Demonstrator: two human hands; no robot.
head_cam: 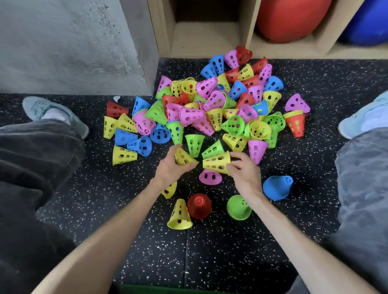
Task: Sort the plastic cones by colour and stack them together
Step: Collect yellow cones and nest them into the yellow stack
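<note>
A big mixed pile of perforated plastic cones in yellow, green, pink, blue and red lies on the speckled black floor. My left hand grips a yellow cone lying on its side. My right hand holds a second yellow cone by its wide rim, tip pointing left toward the first. In front of me stand separate cones: yellow, red, green, blue and pink. Another yellow cone is partly hidden under my left wrist.
My legs and shoes spread to either side of the pile, the right shoe at far right. A wooden shelf unit with a red ball and a blue ball stands behind. A grey concrete wall rises at back left.
</note>
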